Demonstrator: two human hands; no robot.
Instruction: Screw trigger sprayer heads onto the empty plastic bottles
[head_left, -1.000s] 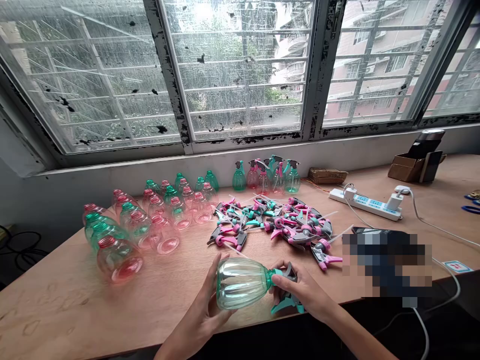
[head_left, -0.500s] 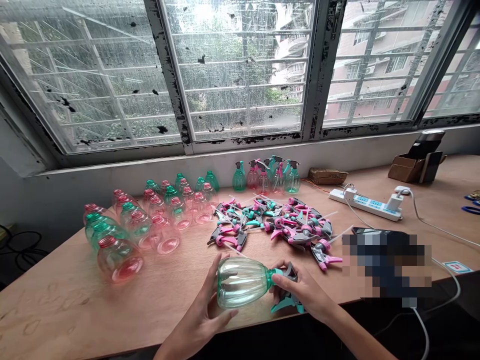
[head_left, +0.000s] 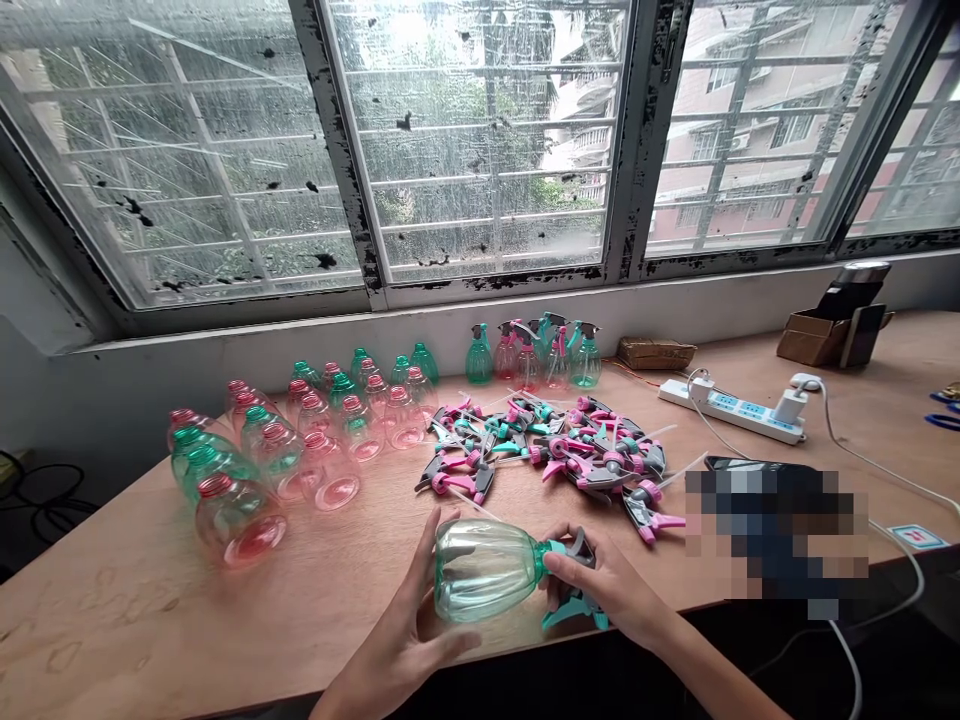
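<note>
A clear green spray bottle is tipped on its side near the table's front edge, its neck toward the right. My left hand cups the bottle's base loosely, with the thumb apart below it. At the neck, my right hand is closed round the turquoise collar of a grey and turquoise trigger sprayer; some of its fingers are hidden behind the sprayer. Beyond my hands lies a heap of loose pink, turquoise and grey trigger sprayers with white tubes.
Several open pink and green bottles stand on the left of the wooden table. Complete spray bottles stand by the wall. A power strip, a brown box and a pixelated dark object with a cable are to the right.
My left thumb has shifted slightly, and the bottle looks a little turned. My right hand keeps its place at the neck.
</note>
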